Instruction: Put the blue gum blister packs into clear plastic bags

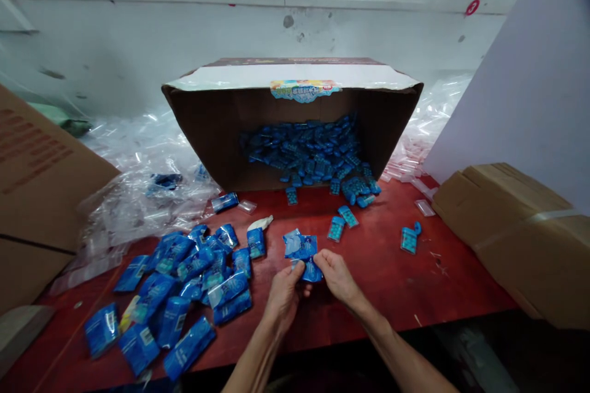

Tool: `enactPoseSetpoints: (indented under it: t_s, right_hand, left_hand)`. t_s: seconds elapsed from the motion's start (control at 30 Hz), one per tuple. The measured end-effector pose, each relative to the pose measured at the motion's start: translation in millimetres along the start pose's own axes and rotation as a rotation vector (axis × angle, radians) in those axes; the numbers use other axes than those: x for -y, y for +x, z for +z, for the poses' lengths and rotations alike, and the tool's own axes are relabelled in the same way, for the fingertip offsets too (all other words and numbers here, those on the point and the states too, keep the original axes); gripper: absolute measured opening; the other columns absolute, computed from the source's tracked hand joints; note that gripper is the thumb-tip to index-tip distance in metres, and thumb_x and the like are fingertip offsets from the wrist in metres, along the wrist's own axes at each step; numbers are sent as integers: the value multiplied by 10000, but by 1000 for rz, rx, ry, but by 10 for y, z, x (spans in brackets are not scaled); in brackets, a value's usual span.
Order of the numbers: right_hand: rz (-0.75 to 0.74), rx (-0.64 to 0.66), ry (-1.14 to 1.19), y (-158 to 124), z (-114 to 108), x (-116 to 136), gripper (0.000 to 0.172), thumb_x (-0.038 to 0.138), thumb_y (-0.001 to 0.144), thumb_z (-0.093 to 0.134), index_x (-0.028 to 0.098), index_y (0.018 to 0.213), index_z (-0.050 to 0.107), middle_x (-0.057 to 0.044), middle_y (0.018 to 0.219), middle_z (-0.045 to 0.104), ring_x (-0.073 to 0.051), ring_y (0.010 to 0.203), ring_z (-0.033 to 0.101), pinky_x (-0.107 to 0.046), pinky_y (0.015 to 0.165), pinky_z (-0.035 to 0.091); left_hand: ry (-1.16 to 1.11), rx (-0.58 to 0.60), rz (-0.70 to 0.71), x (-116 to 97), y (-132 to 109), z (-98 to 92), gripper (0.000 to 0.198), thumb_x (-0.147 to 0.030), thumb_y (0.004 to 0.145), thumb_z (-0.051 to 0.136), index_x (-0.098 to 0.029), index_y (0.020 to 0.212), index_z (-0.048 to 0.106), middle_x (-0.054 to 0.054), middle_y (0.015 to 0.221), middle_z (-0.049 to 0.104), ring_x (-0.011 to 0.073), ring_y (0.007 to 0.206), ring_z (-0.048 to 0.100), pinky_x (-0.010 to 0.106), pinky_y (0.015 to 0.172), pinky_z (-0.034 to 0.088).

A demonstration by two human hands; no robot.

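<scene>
My left hand (286,295) and my right hand (335,273) meet over the front middle of the red table. Between them is a small blue packet (313,271), pinched by the thumb and fingers of both hands. Just beyond it lie flat blue packets (302,247) on the table. A heap of filled blue packets (198,264) spreads to the left of my left hand. Ahead of my right hand are two small blue-green boxes (336,228) with clear lower ends. Another such box (409,239), its lid flipped up, is farther right.
A large cardboard box (198,129) lies on its side at the back, with many small blue boxes (313,147) spilling from its mouth. Clear plastic bags (147,196) pile up at left. Closed cartons stand at the left (41,178) and right (516,239) edges.
</scene>
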State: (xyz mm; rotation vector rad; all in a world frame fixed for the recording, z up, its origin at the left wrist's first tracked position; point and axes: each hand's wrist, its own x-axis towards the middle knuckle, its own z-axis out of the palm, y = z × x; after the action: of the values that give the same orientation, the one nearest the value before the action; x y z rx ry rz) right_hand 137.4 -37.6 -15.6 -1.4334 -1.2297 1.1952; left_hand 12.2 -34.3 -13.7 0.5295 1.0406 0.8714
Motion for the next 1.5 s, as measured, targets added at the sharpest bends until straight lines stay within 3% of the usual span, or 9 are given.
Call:
enactPoseSetpoints:
  t_s: [0.23, 0.3, 0.37, 0.5, 0.7, 0.87, 1.07, 1.4, 1.5]
  right_hand:
    - [-119, 89, -190, 160, -249, 159, 340, 377, 823, 369, 169, 604, 524, 22, 565, 457, -111, 557, 429, -214, 529, 335]
    - [-181, 45, -375, 288, -401, 175, 195, 277, 810, 420, 186, 808, 593, -31, 817, 548, -160, 776, 476, -253, 683, 348]
    - [-216, -14, -711, 427, -564, 154, 272, 174, 779, 452, 217, 1032, 543, -73, 1073, 487, -203, 948, 427, -294, 771, 311]
    - [-190, 52, -979, 593, -764, 58, 275, 206, 743, 521, 220, 1016, 546, -68, 997, 505, -196, 884, 460, -277, 721, 319]
    - [-193, 110, -902, 424, -628, -31, 223, 355, 667, 614, 189, 794, 536, -6, 791, 517, -146, 750, 480, -231, 651, 343]
    - [23, 71, -329, 252, -553, -38, 222, 401, 720, 508, 181, 704, 486, 48, 592, 465, -99, 536, 462, -206, 484, 367]
    - [163, 41, -49, 89, -479, 189, 255, 447, 742, 421, 195, 769, 452, 92, 515, 406, -45, 316, 370, -142, 273, 272]
    - [92, -41, -37, -32, -306, 217, 179, 365, 717, 499, 190, 684, 485, 93, 432, 379, -38, 293, 351, -141, 277, 240]
    - [196, 8, 51, -56, -297, 217, 227, 421, 717, 479, 198, 690, 444, 103, 452, 363, -29, 266, 290, -147, 263, 194]
  left_hand:
    - [-65, 95, -132, -94, -55, -111, 199, -301, 666, 623, -122, 734, 571, 29, 596, 618, 87, 453, 547, 161, 397, 388]
    - [-68, 43, -159, -106, -53, -136, 203, -319, 680, 607, -128, 722, 553, 30, 551, 610, 85, 430, 540, 153, 379, 377]
    - [-73, 17, -183, -115, -57, -145, 198, -319, 690, 596, -137, 747, 543, 25, 534, 606, 85, 418, 537, 149, 370, 370]
    - [-89, 17, -205, -127, -67, -156, 189, -296, 703, 584, -136, 789, 532, 20, 508, 596, 84, 408, 536, 145, 376, 373]
    - [-102, 34, -191, -98, -8, -245, 232, -320, 712, 572, -151, 860, 511, 13, 503, 586, 94, 421, 542, 153, 387, 375]
    - [-104, 40, -191, -84, 19, -257, 286, -396, 723, 537, -166, 887, 496, 29, 530, 596, 107, 434, 545, 166, 387, 376]
    - [-77, 13, -110, -65, 29, -210, 231, -356, 707, 565, -158, 804, 496, 24, 515, 589, 108, 430, 537, 172, 387, 367]
    - [62, 4, 56, -60, 25, -183, 327, -457, 645, 587, -141, 703, 523, 6, 472, 576, 105, 388, 517, 188, 365, 349]
    - [192, -28, 145, -44, 61, -211, 344, -475, 625, 590, -134, 638, 540, -1, 442, 564, 103, 361, 504, 191, 354, 343]
